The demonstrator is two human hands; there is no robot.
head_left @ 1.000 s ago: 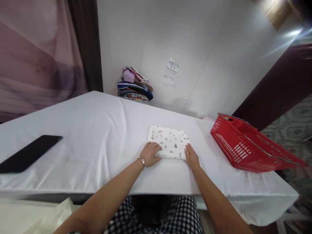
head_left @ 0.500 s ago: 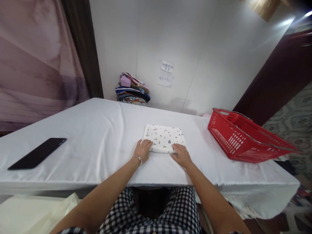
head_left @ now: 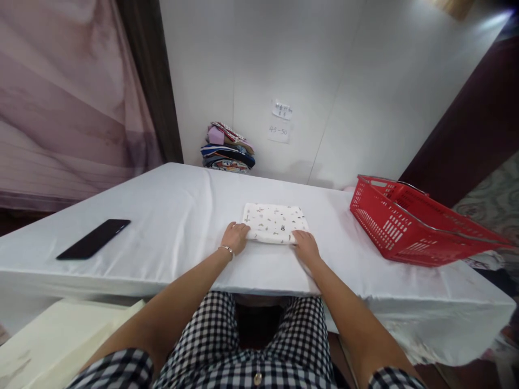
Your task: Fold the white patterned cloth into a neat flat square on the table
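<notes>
Left hand and right hand gripping the near corners of a folded white printed cloth, cloth lying flat mid-table on the white tablecloth, red shopping basket well right, black phone far left, stacked folded clothes against the wall

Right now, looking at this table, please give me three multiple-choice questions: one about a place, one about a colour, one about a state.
1. Where does the black phone lie?
A. on the table, left of the hands
B. inside the basket
C. on the folded cloth

2. What colour is the basket?
A. blue
B. red
C. green

3. How is the printed cloth?
A. hanging
B. crumpled
C. folded flat

Answers: 1 A, it rests on the white table cover. 2 B, its mesh walls are red. 3 C, left hand and right hand touch its near edge.
</notes>
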